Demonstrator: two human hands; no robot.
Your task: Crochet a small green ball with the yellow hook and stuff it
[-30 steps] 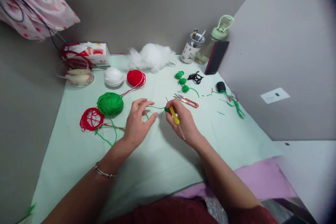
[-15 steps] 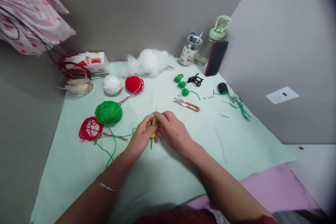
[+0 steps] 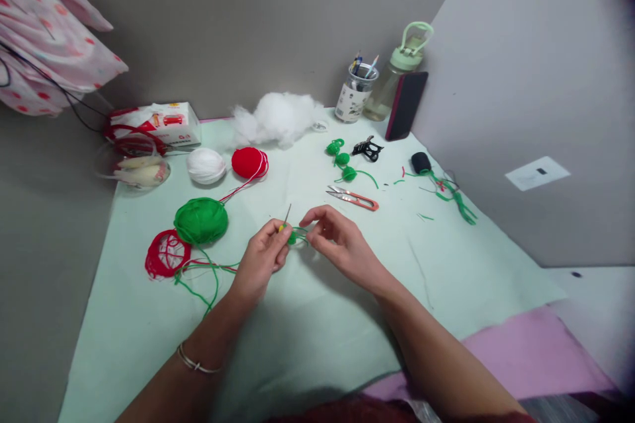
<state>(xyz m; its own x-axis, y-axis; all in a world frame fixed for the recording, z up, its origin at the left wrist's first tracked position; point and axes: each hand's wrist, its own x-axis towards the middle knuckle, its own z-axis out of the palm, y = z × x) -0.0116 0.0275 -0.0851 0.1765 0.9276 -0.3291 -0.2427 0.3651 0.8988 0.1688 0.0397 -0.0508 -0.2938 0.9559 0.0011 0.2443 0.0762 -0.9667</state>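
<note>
My left hand point(image 3: 262, 254) is closed on a crochet hook point(image 3: 282, 228) with a yellow grip, its thin metal shaft pointing up and away. The same fingers pinch a small green crocheted piece point(image 3: 292, 238), mostly hidden by them. Just right of it, my right hand point(image 3: 340, 244) has its thumb and index finger apart. Loose green strands point(image 3: 301, 231) run from the piece towards those fingertips; whether they touch is unclear. Left of my hands lies a green yarn ball point(image 3: 201, 220), its yarn trailing over the cloth.
Orange-handled thread snips point(image 3: 353, 198) lie beyond my right hand, near small green crocheted balls point(image 3: 342, 158) and a black clip point(image 3: 368, 149). White point(image 3: 206, 166) and red point(image 3: 249, 163) yarn balls, white stuffing point(image 3: 280, 117), a pen cup point(image 3: 356, 94), a bottle point(image 3: 389, 82) and a phone point(image 3: 407, 106) stand behind.
My right hand has drawn away from my left and its fingers have parted. The hook has turned in my left hand, its metal shaft now upward, and the green piece has come into view.
</note>
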